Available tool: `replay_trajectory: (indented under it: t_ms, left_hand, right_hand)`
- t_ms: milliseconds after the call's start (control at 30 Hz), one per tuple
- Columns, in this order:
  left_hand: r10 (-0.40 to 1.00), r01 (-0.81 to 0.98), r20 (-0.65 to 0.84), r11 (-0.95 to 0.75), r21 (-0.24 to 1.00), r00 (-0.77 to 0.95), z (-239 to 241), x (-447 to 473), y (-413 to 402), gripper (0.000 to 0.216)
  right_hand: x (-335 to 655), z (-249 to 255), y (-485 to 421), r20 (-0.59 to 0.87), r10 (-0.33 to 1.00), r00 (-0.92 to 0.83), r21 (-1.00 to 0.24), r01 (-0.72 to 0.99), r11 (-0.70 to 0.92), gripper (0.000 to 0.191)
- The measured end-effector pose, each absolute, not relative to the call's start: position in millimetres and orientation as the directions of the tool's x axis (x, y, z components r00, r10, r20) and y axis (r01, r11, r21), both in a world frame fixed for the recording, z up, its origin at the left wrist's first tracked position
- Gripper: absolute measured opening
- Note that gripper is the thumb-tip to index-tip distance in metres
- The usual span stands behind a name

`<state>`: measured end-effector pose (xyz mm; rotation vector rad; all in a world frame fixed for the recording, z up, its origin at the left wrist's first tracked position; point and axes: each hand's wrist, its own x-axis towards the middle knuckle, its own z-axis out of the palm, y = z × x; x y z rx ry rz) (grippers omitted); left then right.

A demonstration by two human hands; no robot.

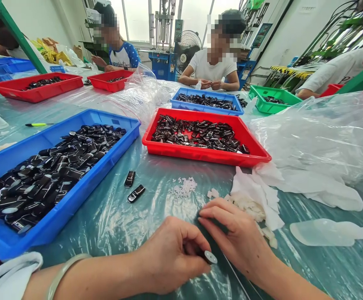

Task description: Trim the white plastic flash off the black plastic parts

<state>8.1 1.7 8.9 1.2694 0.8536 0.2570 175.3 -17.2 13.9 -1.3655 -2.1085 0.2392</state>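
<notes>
My left hand is closed around a small black casing, whose silvery oval end sticks out past the thumb and index finger. Just right of it, my right hand hovers low over the table with thumb and fingertips drawn together; what they hold, if anything, is hidden. A thin pale strip runs below that hand; I cannot tell whether it is held. Two similar black casings lie apart on the plastic-covered table, left of a scatter of tiny white bits.
A blue tray full of black casings stands at left, a red tray of them ahead. White cloth and a translucent bottle lie at right. Across the table sit co-workers beside more trays. Clear plastic sheeting bunches at right.
</notes>
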Motion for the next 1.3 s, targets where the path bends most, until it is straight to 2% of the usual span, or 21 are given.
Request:
replay_trajectory:
  t_ms: [167, 300, 400, 533, 700, 900, 1167, 1300]
  left_hand:
    - [0.592, 0.243, -0.434, 0.376, 0.894, 0.679, 13.0, 9.7, 3.3, 0.013]
    - [0.555, 0.215, -0.502, 0.501, 0.839, 0.663, 18.8, 11.3, 5.2, 0.019]
    - [0.526, 0.188, -0.503, 0.540, 0.821, 0.685, 21.1, 11.8, 7.4, 0.027]
    - [0.511, 0.163, -0.478, 0.543, 0.824, 0.715, 21.7, 11.8, 11.1, 0.038]
    - [0.490, 0.146, -0.477, 0.570, 0.809, 0.729, 23.0, 11.5, 13.5, 0.038]
    - [0.484, 0.159, -0.485, 0.569, 0.807, 0.729, 22.6, 10.0, 11.9, 0.039]
    - [0.458, 0.225, -0.535, 0.572, 0.789, 0.710, 20.2, 9.4, 7.2, 0.023]
    - [0.484, 0.222, -0.510, 0.533, 0.817, 0.711, 18.5, 8.1, 4.6, 0.020]
  right_hand:
    - [168.9, 5.4, 5.1, 0.355, 0.882, -0.309, -0.324, 0.844, 0.426, 0.019]
    - [166.1, 4.7, 18.9, 0.257, 0.910, -0.324, -0.190, 0.907, 0.377, 0.009]
    - [163.3, 6.6, 24.6, 0.178, 0.927, -0.330, -0.108, 0.930, 0.351, 0.011]
    - [159.4, 8.6, 27.1, 0.088, 0.945, -0.314, -0.027, 0.948, 0.318, 0.015]
    - [159.0, 10.4, 23.6, 0.039, 0.954, -0.299, 0.031, 0.954, 0.298, 0.017]
    - [163.6, 12.1, 17.8, 0.071, 0.939, -0.336, -0.033, 0.940, 0.339, 0.013]
    - [180.2, 17.8, 20.7, 0.148, 0.911, -0.385, -0.298, 0.861, 0.412, 0.007]
    - [180.4, 18.3, 21.6, 0.139, 0.904, -0.404, -0.363, 0.829, 0.426, 0.012]
